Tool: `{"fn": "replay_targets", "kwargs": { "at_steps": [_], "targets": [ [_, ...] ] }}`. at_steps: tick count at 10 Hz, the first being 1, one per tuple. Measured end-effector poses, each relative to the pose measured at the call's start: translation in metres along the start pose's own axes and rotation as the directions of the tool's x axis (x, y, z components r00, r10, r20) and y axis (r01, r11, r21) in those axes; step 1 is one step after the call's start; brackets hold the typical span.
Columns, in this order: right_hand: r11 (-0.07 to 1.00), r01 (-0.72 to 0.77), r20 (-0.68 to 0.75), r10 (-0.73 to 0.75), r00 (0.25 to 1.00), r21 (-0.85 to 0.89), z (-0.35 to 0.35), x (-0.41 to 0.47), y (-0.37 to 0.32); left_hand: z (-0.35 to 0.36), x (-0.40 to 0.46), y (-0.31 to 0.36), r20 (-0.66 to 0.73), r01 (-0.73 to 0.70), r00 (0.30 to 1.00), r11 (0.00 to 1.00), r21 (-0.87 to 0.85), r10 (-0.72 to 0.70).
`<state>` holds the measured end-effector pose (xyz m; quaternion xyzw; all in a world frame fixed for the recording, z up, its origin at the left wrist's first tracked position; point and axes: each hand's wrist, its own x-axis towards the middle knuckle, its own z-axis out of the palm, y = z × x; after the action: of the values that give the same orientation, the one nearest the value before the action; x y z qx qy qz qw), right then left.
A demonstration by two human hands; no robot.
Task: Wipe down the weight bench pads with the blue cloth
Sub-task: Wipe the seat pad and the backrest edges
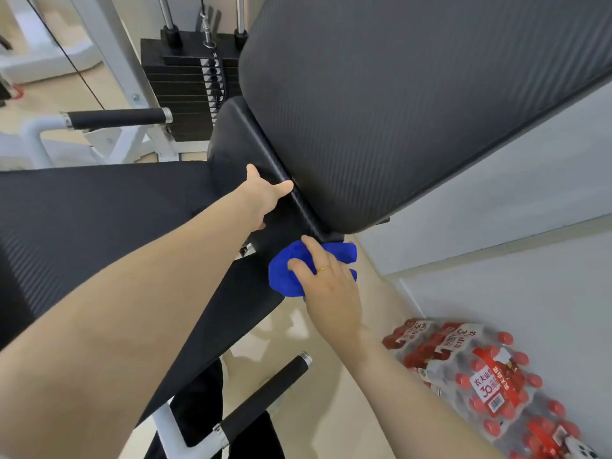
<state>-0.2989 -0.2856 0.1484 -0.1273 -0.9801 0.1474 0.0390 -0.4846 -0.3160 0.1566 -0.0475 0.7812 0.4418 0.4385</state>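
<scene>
A large black back pad [381,104] with a ribbed texture fills the upper right. Beneath it lies a smaller black pad [238,140], and a wide black seat pad [99,207] spreads to the left. My left hand [265,197] rests flat against the smaller pad, thumb at the seam under the back pad, holding nothing. My right hand [328,283] presses the crumpled blue cloth [284,276] against the lower corner of the pads, just below the back pad's edge.
A black weight stack [185,84] with chrome guide rods stands behind the pads. Black foam-grip handles on white frame tubes stick out at left [116,117] and at bottom [265,395]. Shrink-wrapped packs of red-capped bottles [480,382] lie on the floor by the grey wall.
</scene>
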Motion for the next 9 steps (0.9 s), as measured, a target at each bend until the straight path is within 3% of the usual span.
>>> {"fn": "replay_targets", "kwargs": {
  "at_steps": [1,2,3,4,5,6,7,8,9],
  "targets": [
    [0.986,-0.150,0.140,0.159,0.977,-0.077,-0.007,-0.004,0.012,-0.004,0.004,0.006,-0.004,0.066,0.998,0.998,0.022,-0.066],
    [0.996,-0.074,0.145,0.079,0.986,-0.039,-0.010,0.005,-0.003,-0.016,0.007,0.009,0.023,0.055,0.998,0.998,0.040,-0.056],
    [0.991,0.123,0.092,-0.117,0.989,-0.059,-0.008,0.033,-0.032,-0.038,0.014,0.011,0.052,0.023,0.998,0.997,0.070,-0.027],
    [0.964,0.205,0.033,-0.203,0.979,-0.170,-0.007,0.092,-0.043,-0.078,0.033,0.013,0.024,-0.036,0.999,0.994,0.100,0.034],
    [0.862,0.358,0.187,-0.309,0.932,-0.359,0.011,0.143,-0.042,-0.128,0.060,-0.001,-0.058,-0.136,0.978,0.821,0.554,0.201],
    [0.648,0.585,0.504,-0.338,0.795,-0.488,0.032,0.161,-0.040,-0.168,0.083,-0.032,0.014,-0.104,0.984,0.509,0.854,0.177],
    [0.523,0.717,0.663,-0.335,0.670,-0.461,0.043,0.174,-0.042,-0.189,0.097,-0.062,-0.007,-0.026,0.990,0.237,0.971,0.138],
    [0.496,0.711,0.621,-0.369,0.692,-0.497,0.048,0.207,-0.048,-0.194,0.114,-0.076,-0.108,0.059,0.971,0.223,0.973,0.213],
    [0.560,0.587,0.468,-0.359,0.808,-0.584,0.050,0.241,-0.057,-0.198,0.128,-0.070,-0.082,0.053,0.979,0.156,0.986,0.185]
  ]
}}
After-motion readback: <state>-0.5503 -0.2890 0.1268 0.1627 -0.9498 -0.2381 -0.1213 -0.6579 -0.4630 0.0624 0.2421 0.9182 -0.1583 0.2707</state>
